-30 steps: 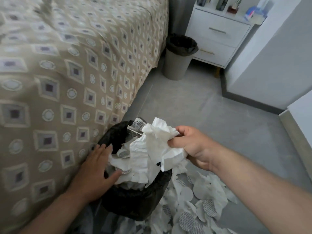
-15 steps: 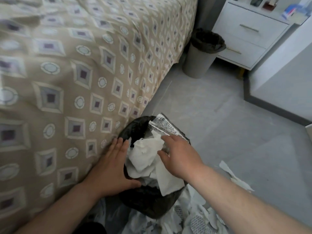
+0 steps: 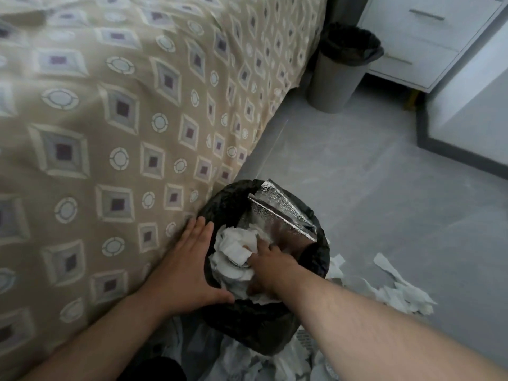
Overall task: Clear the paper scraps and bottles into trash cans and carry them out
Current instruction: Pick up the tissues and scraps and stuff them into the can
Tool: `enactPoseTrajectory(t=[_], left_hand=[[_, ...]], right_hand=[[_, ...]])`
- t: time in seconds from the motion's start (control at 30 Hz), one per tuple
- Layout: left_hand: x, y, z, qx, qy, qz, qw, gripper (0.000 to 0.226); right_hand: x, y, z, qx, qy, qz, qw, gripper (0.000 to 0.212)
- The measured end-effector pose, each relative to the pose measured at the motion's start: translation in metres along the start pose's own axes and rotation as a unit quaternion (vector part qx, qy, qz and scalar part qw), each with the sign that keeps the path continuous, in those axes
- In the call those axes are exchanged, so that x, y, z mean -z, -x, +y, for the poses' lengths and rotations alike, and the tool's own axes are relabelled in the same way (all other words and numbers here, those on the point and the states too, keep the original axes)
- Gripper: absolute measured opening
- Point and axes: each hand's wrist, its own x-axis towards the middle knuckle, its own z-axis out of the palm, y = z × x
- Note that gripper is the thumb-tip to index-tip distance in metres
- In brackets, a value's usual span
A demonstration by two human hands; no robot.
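While your right hand (image 3: 270, 264) presses the paper (image 3: 236, 251) down inside the bin (image 3: 320, 259) beside the bed (image 3: 110, 105), fingers curled on the wad, and your spread left hand (image 3: 187, 268) braces the rim, pushing harder may tip the bin or spill scraps.

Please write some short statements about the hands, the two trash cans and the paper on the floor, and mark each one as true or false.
1. The right hand is pushing white paper down inside the near trash can. True.
2. The left hand is lifting a bottle from the bed. False: it lies flat on the rim of the near trash can, beside the bedspread, and no bottle is in view.
3. A silver foil bag sticks up out of the near trash can. True.
4. The far trash can lies tipped over. False: it stands upright by the white nightstand.
5. The floor is free of paper. False: paper scraps lie to the right of the near can.
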Motion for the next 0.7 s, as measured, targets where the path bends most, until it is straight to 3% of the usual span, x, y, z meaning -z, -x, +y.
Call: enactPoseTrajectory(t=[0.1, 0.23, 0.37, 0.47, 0.57, 0.7], left_hand=[[-0.001, -0.002, -0.001, 0.000, -0.007, -0.003, 1.000, 0.140], [0.006, 0.000, 0.007, -0.029, -0.028, 0.000, 0.999, 0.135], [0.030, 0.003, 0.027, -0.064, -0.032, 0.027, 0.997, 0.128], [0.046, 0.005, 0.055, -0.147, -0.067, 0.029, 0.986, 0.115], [0.054, 0.013, 0.111, -0.258, -0.111, -0.033, 0.959, 0.101], [0.015, 0.034, 0.186, -0.368, -0.141, -0.190, 0.899, 0.085]], right_hand=[[0.004, 0.001, -0.003, 0.007, -0.020, -0.005, 1.000, 0.092], [0.039, 0.036, 0.008, 0.047, -0.029, 0.059, 0.997, 0.086], [0.077, 0.102, 0.040, 0.081, -0.098, 0.139, 0.982, 0.055], [0.083, 0.160, 0.078, 0.058, -0.111, 0.186, 0.975, 0.032], [0.058, 0.220, 0.125, -0.012, -0.170, 0.207, 0.964, 0.030], [-0.020, 0.262, 0.181, -0.145, -0.280, 0.191, 0.930, 0.028]])
